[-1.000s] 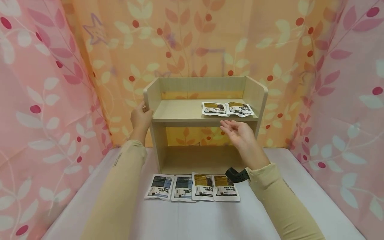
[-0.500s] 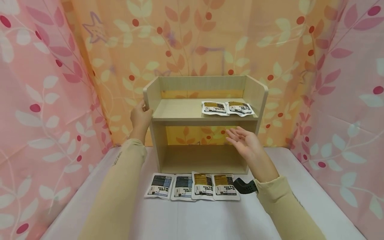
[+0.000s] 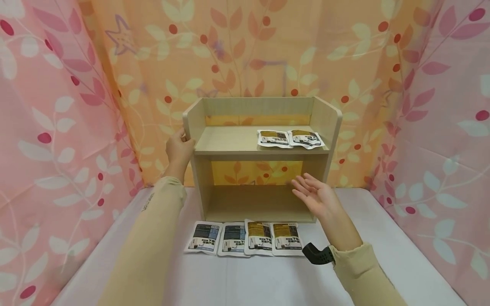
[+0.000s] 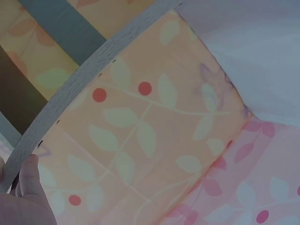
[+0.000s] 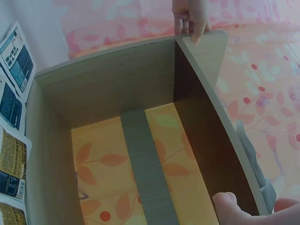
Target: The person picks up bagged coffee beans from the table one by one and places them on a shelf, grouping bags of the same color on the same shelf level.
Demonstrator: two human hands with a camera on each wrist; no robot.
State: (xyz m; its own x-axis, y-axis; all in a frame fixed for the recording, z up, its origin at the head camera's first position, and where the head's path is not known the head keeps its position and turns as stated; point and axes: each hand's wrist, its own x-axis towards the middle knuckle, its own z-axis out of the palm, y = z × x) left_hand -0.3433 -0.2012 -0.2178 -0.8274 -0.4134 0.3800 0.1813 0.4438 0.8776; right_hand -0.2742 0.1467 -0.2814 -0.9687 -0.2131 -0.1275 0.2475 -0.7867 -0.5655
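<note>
A small two-level wooden shelf (image 3: 229,142) stands on a white table. My left hand (image 3: 179,148) grips the front edge of its left side panel, with the fingers wrapped over the edge (image 5: 191,18); the left wrist view shows the thumb on that panel edge (image 4: 84,79). My right hand (image 3: 314,195) hovers open in front of the lower compartment's right side, palm turned left, holding nothing. Two yellow-labelled packets (image 3: 272,138) (image 3: 306,138) lie side by side on the upper board. In a row before the shelf lie two blue-labelled packets (image 3: 203,237) and two yellow-labelled packets (image 3: 272,238).
Pink and orange leaf-print curtains (image 3: 57,127) close in the table on three sides. The shelf's lower compartment (image 5: 117,79) holds nothing. A black wrist strap (image 3: 318,254) sits on my right forearm, just right of the packet row. White tabletop (image 3: 383,238) lies to the right.
My right hand has dropped from the upper board's front edge to the lower compartment and drawn back toward me, still open. The left hand keeps its grip on the side panel.
</note>
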